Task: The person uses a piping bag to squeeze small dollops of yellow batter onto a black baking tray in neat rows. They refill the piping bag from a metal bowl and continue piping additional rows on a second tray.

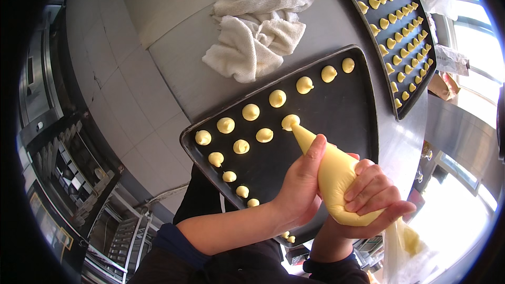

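Note:
A piping bag (336,179) full of pale yellow batter slants over a dark baking tray (326,110). Its tip touches a batter mound (290,122) in the second row. My right hand (373,194) is wrapped round the bag's upper part, with the loose clear end hanging behind it. Lower down, my left hand (305,179) supports the bag near its narrow end, thumb lying along the side. Round yellow mounds run along the tray's far edge, and more sit down its left side. My forearms hide part of the near edge.
A second dark tray (376,42), covered with rows of yellow mounds, lies at the far right. Crumpled beige cloths (258,26) rest on the metal table (184,63) beyond the near tray. Tiled floor and a metal rack (126,242) show at left.

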